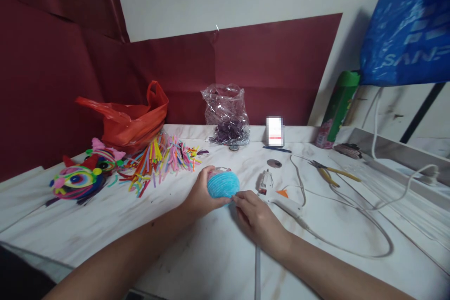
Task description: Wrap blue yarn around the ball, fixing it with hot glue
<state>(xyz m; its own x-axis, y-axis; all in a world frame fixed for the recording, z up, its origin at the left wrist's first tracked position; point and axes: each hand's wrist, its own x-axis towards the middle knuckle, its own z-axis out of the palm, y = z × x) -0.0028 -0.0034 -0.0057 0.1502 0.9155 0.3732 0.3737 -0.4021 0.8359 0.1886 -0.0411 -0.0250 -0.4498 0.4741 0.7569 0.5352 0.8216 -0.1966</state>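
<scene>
A round ball (223, 184) wound with light blue fuzzy strands sits in my left hand (201, 190), with a pink patch showing at its top. The fingers curl around its left side and the thumb lies along its lower edge. At the ball's lower right, my right hand (258, 215) has its thumb and fingers pinched together against the surface. What is between those fingertips is too small to make out. Just right of the right hand lies a white glue gun (286, 206), its nozzle pointing away from me.
Left are decorated colourful balls (75, 182), a pile of pipe cleaners (154, 164) and a red plastic bag (135, 122). A clear bag (228, 117) and a phone (274, 131) stand at the back. Pliers (332, 173), a looping cable (351, 246) and a green can (339, 110) are right.
</scene>
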